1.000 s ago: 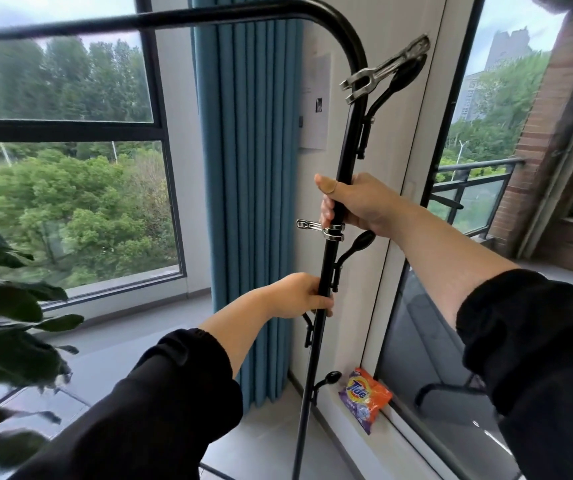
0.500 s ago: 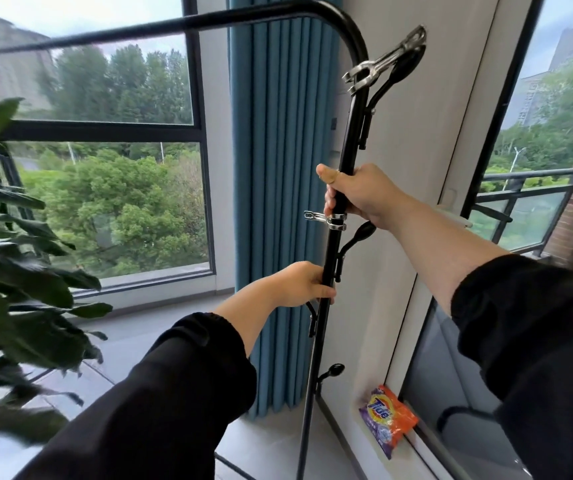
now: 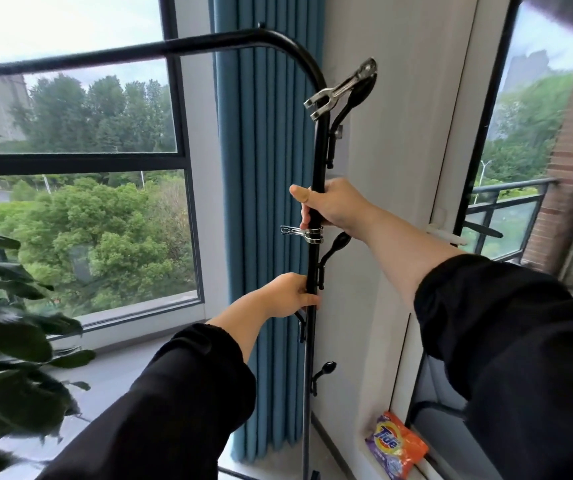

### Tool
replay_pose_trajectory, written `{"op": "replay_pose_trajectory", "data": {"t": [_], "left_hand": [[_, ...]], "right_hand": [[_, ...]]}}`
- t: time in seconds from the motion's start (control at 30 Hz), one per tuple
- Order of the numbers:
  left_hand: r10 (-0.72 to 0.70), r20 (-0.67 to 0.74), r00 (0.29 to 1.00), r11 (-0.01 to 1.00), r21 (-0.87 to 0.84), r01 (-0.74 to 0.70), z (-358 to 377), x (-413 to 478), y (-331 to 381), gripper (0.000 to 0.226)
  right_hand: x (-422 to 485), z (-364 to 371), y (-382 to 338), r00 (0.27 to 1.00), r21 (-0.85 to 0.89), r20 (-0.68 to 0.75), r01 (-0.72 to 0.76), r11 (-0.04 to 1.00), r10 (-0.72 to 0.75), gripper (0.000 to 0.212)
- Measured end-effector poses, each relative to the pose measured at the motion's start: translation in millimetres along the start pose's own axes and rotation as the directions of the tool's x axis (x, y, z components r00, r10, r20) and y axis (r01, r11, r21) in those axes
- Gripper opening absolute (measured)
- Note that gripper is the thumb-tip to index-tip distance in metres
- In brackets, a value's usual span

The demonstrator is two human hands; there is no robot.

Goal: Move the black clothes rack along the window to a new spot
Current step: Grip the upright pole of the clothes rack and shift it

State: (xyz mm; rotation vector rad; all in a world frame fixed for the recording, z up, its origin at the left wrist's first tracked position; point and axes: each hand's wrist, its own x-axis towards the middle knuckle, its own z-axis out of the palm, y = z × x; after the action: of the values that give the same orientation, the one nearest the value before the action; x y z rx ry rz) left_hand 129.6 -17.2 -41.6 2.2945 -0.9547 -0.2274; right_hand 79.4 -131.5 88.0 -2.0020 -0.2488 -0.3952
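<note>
The black clothes rack (image 3: 317,161) stands in front of me: a vertical pole that curves at the top into a horizontal bar running left across the window. Black hooks stick out of the pole, and two metal clips (image 3: 340,88) are clamped on it. My right hand (image 3: 330,204) is closed around the pole at mid height, just above the lower clip. My left hand (image 3: 287,294) grips the same pole lower down. The rack's foot is cut off at the bottom edge.
A blue curtain (image 3: 264,202) hangs right behind the pole, next to a white wall. A large window (image 3: 88,161) is at left, a leafy plant (image 3: 4,323) at lower left. A Tide detergent bag (image 3: 394,445) lies by the glass door (image 3: 506,220) at right.
The rack and both hands have shifted relative to the room: the curtain and the wall have slid right behind the pole, more of the window and plant shows. Both grips are unchanged.
</note>
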Motion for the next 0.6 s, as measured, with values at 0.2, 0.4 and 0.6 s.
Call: {"op": "replay_pose_trajectory", "data": {"t": [0.2, 0.4, 0.6], "left_hand": [[-0.031, -0.003, 1.0, 0.999, 0.016, 0.031, 0.8, 35.0, -19.2, 0.015], [-0.107, -0.034, 0.994, 0.993, 0.037, 0.108, -4.1, 80.3, -25.1, 0.019], [-0.189, -0.113, 0.975, 0.982, 0.006, 0.191, -8.5, 118.0, -38.6, 0.02]], "right_hand": [[30.4, -7.0, 24.4, 0.999, 0.016, 0.039, -0.029, 0.999, 0.028, 0.045], [73.5, -32.7, 55.2, 0.991, 0.07, 0.131, -0.017, 0.997, 0.008, 0.037], [115.3, -55.1, 89.8, 0.98, 0.085, 0.196, 0.003, 0.996, -0.02, 0.022]]}}
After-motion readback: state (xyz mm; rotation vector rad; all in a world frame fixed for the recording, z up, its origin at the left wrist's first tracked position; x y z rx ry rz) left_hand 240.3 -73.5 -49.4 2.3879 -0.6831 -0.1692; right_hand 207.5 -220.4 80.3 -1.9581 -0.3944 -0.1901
